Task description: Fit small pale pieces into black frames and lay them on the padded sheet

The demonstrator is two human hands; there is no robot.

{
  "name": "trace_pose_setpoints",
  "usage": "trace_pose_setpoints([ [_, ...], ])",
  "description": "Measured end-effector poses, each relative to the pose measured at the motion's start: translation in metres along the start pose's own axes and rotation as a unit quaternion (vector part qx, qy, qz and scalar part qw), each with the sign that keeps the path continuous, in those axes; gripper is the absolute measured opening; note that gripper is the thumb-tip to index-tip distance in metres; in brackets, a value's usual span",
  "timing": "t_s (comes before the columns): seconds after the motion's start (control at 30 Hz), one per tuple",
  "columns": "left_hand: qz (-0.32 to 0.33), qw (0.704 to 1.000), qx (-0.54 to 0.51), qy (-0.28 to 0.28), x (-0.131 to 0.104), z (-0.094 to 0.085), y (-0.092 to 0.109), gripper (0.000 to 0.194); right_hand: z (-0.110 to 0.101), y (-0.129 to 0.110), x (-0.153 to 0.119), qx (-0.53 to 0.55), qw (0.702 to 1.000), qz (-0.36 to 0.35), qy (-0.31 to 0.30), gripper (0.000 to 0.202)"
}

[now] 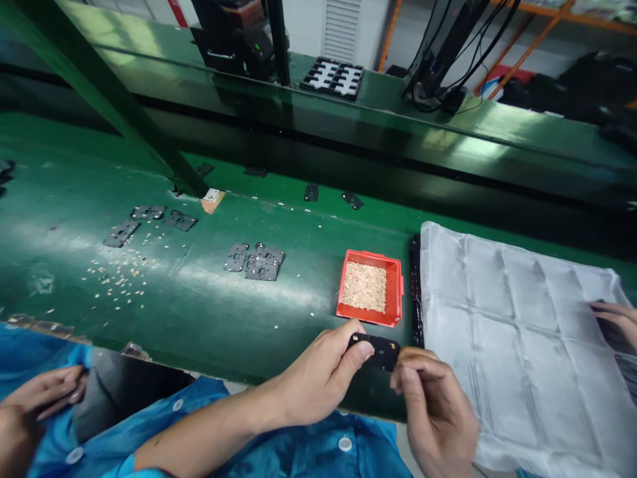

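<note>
plate: the black plate (pixel 384 356) is held up near the front edge of the desk (pixel 209 318), just in front of the tray (pixel 395 292).
left hand: the left hand (pixel 323 378) grips the plate's left end, thumb on the upper face.
right hand: the right hand (pixel 440 405) is at the plate's right end, fingers curled; cannot tell whether it pinches anything.
step: probably fine fingertip work at the plate's right end.
support: brace firmly from the left but press lightly; the plate seems thin.
angle: hold the face level, so that a push at the right end should not tip it.
bits: pale bits (pixel 365 285) lie in the tray; avoid knocking its front rim.
</note>
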State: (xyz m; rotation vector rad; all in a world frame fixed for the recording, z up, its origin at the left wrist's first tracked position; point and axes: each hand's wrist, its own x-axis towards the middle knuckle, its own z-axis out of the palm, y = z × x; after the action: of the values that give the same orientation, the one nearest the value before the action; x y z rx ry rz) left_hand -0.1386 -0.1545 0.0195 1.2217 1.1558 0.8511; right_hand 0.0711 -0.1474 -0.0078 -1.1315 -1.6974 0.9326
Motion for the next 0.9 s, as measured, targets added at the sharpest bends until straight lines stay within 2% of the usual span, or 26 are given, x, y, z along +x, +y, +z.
trace_pose_setpoints([
  [0.07,0.004,1.0,0.018,-0.005,-0.001,-0.003,0.0,0.028,0.001,-0.002,0.001,0.039,0.999,0.036,-0.001,0.011],
  [0.17,0.046,0.999,0.009,-0.015,-0.001,-0.005,0.0,0.025,0.012,-0.007,0.005,0.057,0.997,0.06,-0.006,0.017],
  [0.27,0.069,0.997,0.007,0.017,-0.001,-0.005,-0.004,0.027,0.022,-0.009,0.005,0.045,0.998,0.039,0.011,0.012],
  [0.37,0.072,0.996,0.007,0.054,-0.001,-0.003,-0.013,0.031,0.026,-0.005,-0.001,0.032,0.999,0.01,0.025,0.016],
  [0.47,0.085,0.994,-0.004,0.068,0.0,-0.001,-0.02,0.032,0.026,0.005,-0.01,0.021,0.999,-0.019,0.027,0.023],
  [0.6,0.108,0.992,-0.006,0.059,0.001,-0.001,-0.022,0.031,0.026,0.012,-0.016,0.0,0.999,-0.028,0.041,0.026],
  [0.9,0.101,0.993,0.043,0.042,0.001,-0.004,-0.017,0.019,0.03,0.001,-0.009,0.046,0.998,-0.012,0.045,0.022],
])
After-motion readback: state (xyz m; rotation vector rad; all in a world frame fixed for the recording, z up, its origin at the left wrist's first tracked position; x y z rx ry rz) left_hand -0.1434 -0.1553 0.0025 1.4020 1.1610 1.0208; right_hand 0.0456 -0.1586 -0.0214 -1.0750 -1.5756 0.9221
